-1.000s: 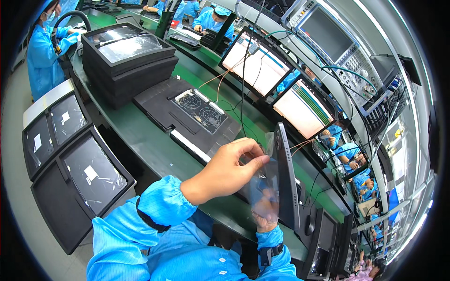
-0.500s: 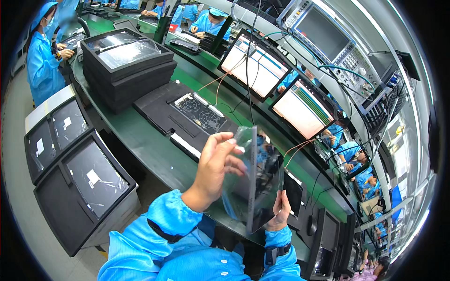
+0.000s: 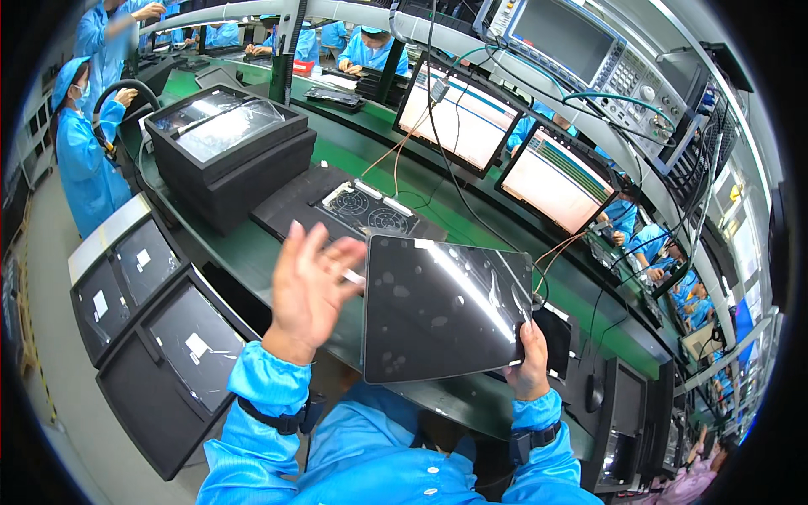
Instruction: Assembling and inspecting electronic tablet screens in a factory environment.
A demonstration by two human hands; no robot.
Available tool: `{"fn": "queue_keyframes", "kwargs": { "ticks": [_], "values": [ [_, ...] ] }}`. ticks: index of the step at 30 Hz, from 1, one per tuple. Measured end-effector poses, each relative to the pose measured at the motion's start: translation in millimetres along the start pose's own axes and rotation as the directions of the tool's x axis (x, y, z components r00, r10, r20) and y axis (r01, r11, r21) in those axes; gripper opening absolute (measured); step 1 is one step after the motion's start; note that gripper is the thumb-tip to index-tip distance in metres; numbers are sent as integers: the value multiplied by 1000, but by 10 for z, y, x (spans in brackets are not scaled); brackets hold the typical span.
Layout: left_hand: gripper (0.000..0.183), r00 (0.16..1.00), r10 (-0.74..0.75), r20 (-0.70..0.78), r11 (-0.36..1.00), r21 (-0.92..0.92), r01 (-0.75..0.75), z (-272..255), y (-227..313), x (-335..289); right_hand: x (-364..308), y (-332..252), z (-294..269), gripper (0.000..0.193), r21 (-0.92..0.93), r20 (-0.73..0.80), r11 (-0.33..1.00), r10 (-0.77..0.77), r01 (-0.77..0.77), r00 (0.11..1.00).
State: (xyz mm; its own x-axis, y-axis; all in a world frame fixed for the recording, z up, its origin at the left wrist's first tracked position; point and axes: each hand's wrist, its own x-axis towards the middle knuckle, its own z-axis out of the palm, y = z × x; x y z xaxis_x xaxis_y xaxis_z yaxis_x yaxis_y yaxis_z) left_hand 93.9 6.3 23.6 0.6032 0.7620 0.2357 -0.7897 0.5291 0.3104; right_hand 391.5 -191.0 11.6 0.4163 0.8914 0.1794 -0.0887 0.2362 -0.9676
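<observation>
A dark, glossy tablet (image 3: 442,311) with a thin metal edge is tilted up in front of me, its face toward me. Pale blotches and a bright light streak show across its surface. My right hand (image 3: 530,362) grips it at the lower right corner, thumb on the front. Beside the tablet's left edge, my left hand (image 3: 307,290) is raised with fingers spread, slightly blurred. A small white piece shows at its thumb tip; I cannot tell what it is. Behind the tablet, a black fixture (image 3: 366,209) with two round target patterns lies on the green bench.
Stacked black foam trays (image 3: 231,168) stand at the bench's far left. Lower left, more black trays (image 3: 160,404) hold film-wrapped panels. Two monitors (image 3: 459,114) stand behind the bench, with cables hanging before them. A mouse (image 3: 595,391) lies at right. Co-workers in blue stand at far left.
The tablet has turned from edge-on to face me. My left hand has moved left, away from the clear film it was at beside the tablet. My right hand keeps its hold.
</observation>
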Motion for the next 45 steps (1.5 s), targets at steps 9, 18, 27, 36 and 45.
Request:
{"fn": "queue_keyframes", "kwargs": {
  "ticks": [9, 18, 27, 36, 45],
  "values": [
    [23, 938, -172, -300, 439, 829, 346, -514, 252, 228, 504, 375, 512, 30, -13, -120, 1000, 22, -23, 993],
    [29, 911, 298, -286, -88, 942, 324, -1495, 958, 1287, 1383, 1144, 1457, 35, 80, -138, 964, 264, -255, 955],
    [99, 1000, 14, 2, -758, 652, 9, -1448, 952, 1288, 1589, 817, 1045, 56, -289, 108, 755, 637, -589, 763],
    [104, 998, 62, -20, -665, 745, 56, -1456, 959, 1265, 1398, 1051, 1098, 53, -871, 313, 412, 49, 266, 949],
    [108, 966, -117, 228, -738, 631, -239, -846, 104, 759, 349, -410, -871, 20, -947, 312, 68, -26, 313, 950]
  ]
}}
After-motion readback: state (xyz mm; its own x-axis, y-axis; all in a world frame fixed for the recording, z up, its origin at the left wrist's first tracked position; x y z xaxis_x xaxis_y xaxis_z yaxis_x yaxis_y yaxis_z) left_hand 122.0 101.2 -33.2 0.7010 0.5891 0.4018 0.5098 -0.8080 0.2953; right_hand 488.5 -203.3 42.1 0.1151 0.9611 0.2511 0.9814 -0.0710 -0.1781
